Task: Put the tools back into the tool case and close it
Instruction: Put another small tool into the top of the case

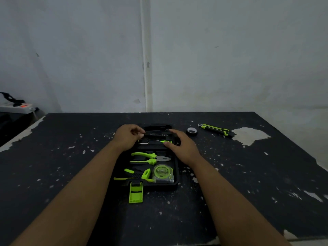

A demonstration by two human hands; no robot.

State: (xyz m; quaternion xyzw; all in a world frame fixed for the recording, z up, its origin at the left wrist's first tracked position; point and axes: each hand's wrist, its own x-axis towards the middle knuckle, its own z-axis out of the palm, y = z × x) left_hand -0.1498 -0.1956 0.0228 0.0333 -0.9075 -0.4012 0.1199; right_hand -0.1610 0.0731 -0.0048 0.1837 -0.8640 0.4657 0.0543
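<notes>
Tool case (175, 181) is lying open mid-counter (71, 174) while the left hand (126, 139) is pinching a black strip at its far end and the right hand (181, 144), fingers loosely spread, is touching a green-tipped tool.

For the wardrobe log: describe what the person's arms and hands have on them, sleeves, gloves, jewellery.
Both arms are bare along all that shows of them; no sleeve is in view. The left hand and the right hand wear no gloves. No watch, bracelet or ring shows on either, though the light is dim.
</notes>
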